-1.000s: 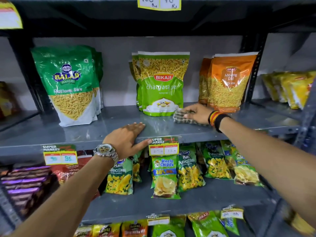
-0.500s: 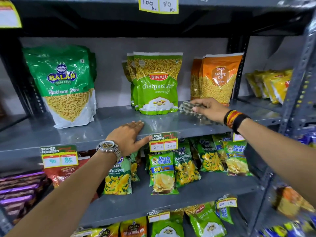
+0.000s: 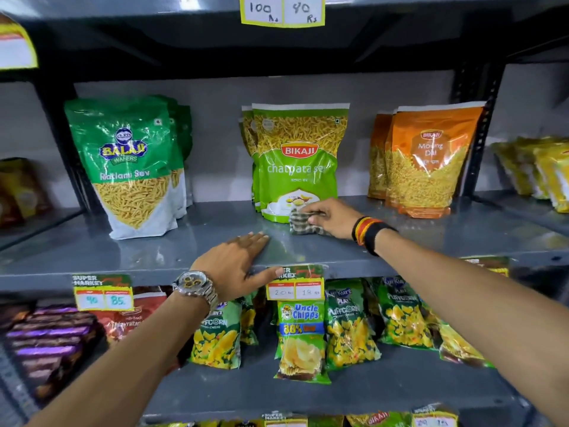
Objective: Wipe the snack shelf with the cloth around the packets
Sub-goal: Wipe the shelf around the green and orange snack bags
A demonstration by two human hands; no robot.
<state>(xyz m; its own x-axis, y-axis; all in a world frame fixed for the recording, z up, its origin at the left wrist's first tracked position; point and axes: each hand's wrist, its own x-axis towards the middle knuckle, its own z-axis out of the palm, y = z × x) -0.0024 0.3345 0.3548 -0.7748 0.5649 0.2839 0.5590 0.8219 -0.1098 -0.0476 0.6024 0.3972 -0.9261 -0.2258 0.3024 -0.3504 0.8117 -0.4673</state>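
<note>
A grey metal snack shelf [image 3: 200, 238] carries three groups of upright packets: green Balaji packets [image 3: 129, 161] at the left, green Bikaji packets [image 3: 297, 155] in the middle, orange Moong Dal packets [image 3: 428, 158] at the right. My right hand [image 3: 334, 217] presses a checked cloth [image 3: 303, 224] onto the shelf, right in front of the Bikaji packets' base. My left hand [image 3: 238, 261], with a wristwatch, lies flat on the shelf's front edge, fingers spread, holding nothing.
Yellow packets [image 3: 542, 167] stand on the adjoining shelf at the right. Below hang price tags [image 3: 103, 295] and small chip packets [image 3: 301, 337], with purple bars [image 3: 46, 340] at the lower left. A dark upright post [image 3: 480, 131] separates the shelf bays.
My right hand has slid the cloth leftward from in front of the orange packets to the base of the Bikaji packets. The left hand has stayed on the shelf edge.
</note>
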